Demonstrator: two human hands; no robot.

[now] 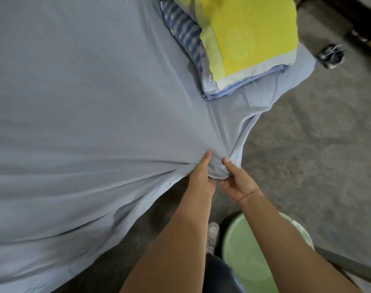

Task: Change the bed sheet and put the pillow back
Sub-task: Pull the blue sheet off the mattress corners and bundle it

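The floor (307, 144) is bare grey concrete, mottled and scuffed, dull under soft, even light. Far off to the right a dark shoe with white markings (330, 55) lies on it, near the foot of a dark piece of furniture (349, 9). Close at the lower right stands a round pale green plastic tub (254, 261), and a grey board (354, 263) slants just beyond it.

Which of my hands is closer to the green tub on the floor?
Right. The right hand grips the bunched sheet just above the green tub in the view; the left hand grips the same bunch farther left.
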